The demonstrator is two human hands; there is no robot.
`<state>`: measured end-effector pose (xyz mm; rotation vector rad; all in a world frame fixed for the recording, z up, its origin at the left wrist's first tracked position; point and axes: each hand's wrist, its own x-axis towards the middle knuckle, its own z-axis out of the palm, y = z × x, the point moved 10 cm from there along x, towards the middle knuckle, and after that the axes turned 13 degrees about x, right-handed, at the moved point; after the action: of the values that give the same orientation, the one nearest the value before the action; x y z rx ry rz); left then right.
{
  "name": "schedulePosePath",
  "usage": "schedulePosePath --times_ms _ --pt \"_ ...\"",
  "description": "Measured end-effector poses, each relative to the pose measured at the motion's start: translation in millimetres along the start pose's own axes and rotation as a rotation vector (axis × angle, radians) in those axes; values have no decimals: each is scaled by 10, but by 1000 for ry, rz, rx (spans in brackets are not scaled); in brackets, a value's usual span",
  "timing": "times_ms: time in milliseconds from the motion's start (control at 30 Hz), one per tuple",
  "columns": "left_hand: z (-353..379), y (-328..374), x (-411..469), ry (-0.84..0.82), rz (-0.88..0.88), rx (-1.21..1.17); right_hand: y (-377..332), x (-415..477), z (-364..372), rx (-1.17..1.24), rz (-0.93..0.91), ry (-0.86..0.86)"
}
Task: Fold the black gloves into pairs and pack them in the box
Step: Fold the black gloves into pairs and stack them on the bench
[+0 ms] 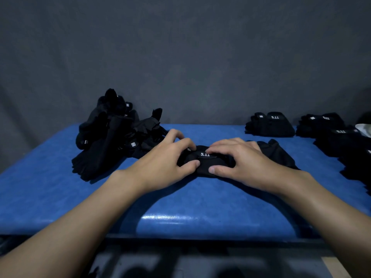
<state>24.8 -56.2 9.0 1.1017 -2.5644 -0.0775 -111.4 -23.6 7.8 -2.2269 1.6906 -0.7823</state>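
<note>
1. Head view, middle of the tabletop [180, 207]: glove bundle [204, 166] lying flat, "5.11" label up, seemingly mid-fold. More black cloth beyond it toward the right edge, same piece or another impossible to tell.
2. Left hand [160, 163]: curled over the bundle's left end, thumb tucked in at the near side, pinching the cloth.
3. Right hand [241, 161]: curled likewise over the right end, fingertips by the label, thumb at the near side, gripping the cloth.
4. Far-left corner: loose pile [112, 137] of unfolded gloves, just beside the left fingertips.
5. Far-right corner and down the right edge: folded pairs [271, 125] in rows, well apart from both hands.
6. No box to be made out anywhere.
7. Likely trouble from here:
   - Fold springing open on too early a release.
   - Uneven pressing, and so a skewed pair.
   - Stray cloth from the pile caught under the left fingers and dragged in.
   - Misaligned edges missed, black on black in dim light.
</note>
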Motion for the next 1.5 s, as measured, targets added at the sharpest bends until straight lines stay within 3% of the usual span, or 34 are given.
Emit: schedulePosePath --times_ms 467,933,1500 --pt "112 -32 38 -86 1 29 36 -10 7 -58 11 -19" --pt "-20 26 -31 12 44 -13 59 -5 13 -47 37 -26" --pt "59 -87 16 -39 21 -29 81 -48 -9 5 52 -7"
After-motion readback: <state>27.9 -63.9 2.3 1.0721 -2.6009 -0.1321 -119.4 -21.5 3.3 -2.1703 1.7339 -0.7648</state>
